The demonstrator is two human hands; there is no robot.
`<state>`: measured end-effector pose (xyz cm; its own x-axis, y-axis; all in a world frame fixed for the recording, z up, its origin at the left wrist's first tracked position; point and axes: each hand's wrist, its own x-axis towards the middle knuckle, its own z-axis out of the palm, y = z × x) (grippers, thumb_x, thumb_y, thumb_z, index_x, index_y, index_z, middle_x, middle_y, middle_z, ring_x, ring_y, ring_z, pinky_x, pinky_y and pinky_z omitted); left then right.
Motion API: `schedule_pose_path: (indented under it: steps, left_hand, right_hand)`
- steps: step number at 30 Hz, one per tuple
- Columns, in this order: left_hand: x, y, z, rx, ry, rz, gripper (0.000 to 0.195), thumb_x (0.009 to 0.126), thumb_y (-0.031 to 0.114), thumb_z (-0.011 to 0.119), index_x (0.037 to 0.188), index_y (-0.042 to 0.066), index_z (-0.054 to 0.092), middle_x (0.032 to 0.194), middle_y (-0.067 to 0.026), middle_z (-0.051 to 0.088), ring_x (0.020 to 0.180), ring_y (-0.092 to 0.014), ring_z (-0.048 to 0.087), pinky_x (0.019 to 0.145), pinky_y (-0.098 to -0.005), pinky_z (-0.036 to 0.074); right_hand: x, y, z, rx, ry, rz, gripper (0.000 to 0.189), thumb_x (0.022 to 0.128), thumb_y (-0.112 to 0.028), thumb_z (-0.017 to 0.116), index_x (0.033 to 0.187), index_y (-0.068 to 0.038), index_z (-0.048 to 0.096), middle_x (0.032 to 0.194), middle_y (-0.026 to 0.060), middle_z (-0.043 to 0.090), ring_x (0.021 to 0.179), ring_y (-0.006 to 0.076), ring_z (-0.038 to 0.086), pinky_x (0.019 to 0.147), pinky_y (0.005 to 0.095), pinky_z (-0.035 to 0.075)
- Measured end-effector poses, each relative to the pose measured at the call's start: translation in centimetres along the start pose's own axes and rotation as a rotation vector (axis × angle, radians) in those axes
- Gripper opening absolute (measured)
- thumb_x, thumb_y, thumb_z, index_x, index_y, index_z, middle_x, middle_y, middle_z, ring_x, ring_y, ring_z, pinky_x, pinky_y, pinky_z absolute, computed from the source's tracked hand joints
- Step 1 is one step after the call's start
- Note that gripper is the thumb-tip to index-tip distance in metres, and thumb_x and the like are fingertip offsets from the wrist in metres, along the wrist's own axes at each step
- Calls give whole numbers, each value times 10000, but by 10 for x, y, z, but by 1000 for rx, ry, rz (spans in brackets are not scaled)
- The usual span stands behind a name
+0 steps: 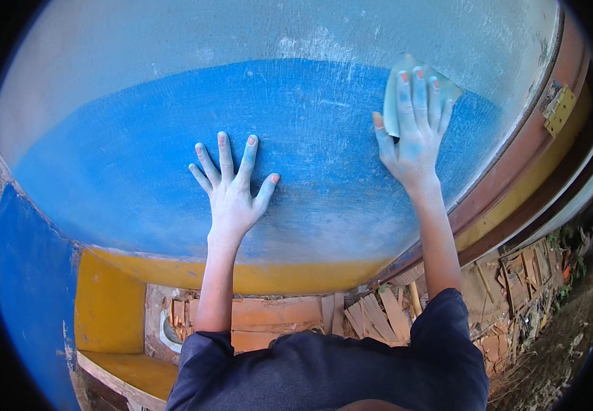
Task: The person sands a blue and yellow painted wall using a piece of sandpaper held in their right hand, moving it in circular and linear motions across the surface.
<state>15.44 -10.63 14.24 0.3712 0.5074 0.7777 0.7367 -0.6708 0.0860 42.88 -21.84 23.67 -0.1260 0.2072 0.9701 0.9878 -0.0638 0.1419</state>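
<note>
A painted wall (307, 128) fills the view before me, bright blue low down and pale grey-blue above, with whitish scuffs and dust. My left hand (235, 190) lies on the blue part with its fingers spread, holding nothing. Farther right and higher, my right hand (417, 123) presses a pale green sheet (445, 85), perhaps sandpaper, against the wall near the line where the two colours meet. The sheet sticks out past the fingertips and beside the thumb. Both hands are coated with pale bluish dust.
A reddish-brown frame (525, 141) with a yellow metal hinge (560, 111) edges the wall at right. Below runs a yellow band (286, 276); a yellow ledge (132, 370) juts out at lower left. Wooden boards (378, 316) and debris lie on the ground below.
</note>
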Motion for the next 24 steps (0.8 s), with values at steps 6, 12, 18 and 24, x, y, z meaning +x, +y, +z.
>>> schedule_pose_path:
  steps: [6, 12, 18, 24]
  left_hand:
    - [-18, -28, 14, 49, 51, 92, 790, 917, 569, 567, 1560, 226, 260, 1630, -179, -108, 1439, -490, -216, 1081, -690, -130]
    - [-31, -35, 30, 22, 12, 115, 762, 928, 614, 511, 1550, 233, 292, 1632, -162, -116, 1429, -466, -268, 1056, -674, -204]
    - [-32, -35, 30, -17, 22, 129, 731, 927, 604, 520, 1530, 231, 344, 1636, -150, -107, 1430, -464, -268, 1044, -689, -207]
    - [-34, -40, 34, -36, 18, 140, 744, 921, 600, 536, 1540, 249, 318, 1637, -142, -111, 1426, -465, -275, 1036, -719, -177]
  right_hand:
    - [21, -58, -5, 27, -222, -22, 744, 874, -382, 677, 1522, -210, 355, 1568, 47, 348, 1461, 302, 261, 1156, 623, 162]
    - [-31, -97, 31, 3, -415, -232, 729, 850, -377, 691, 1504, -268, 386, 1562, -6, 361, 1467, 257, 255, 1183, 564, 135]
    - [-7, -71, 40, -132, 4, 69, 719, 851, -358, 698, 1493, -202, 414, 1547, 42, 387, 1464, 247, 257, 1186, 507, 141]
    - [-55, -96, 40, -149, -319, -348, 628, 922, -236, 601, 1508, -164, 391, 1564, 130, 339, 1457, 349, 250, 1182, 543, 105]
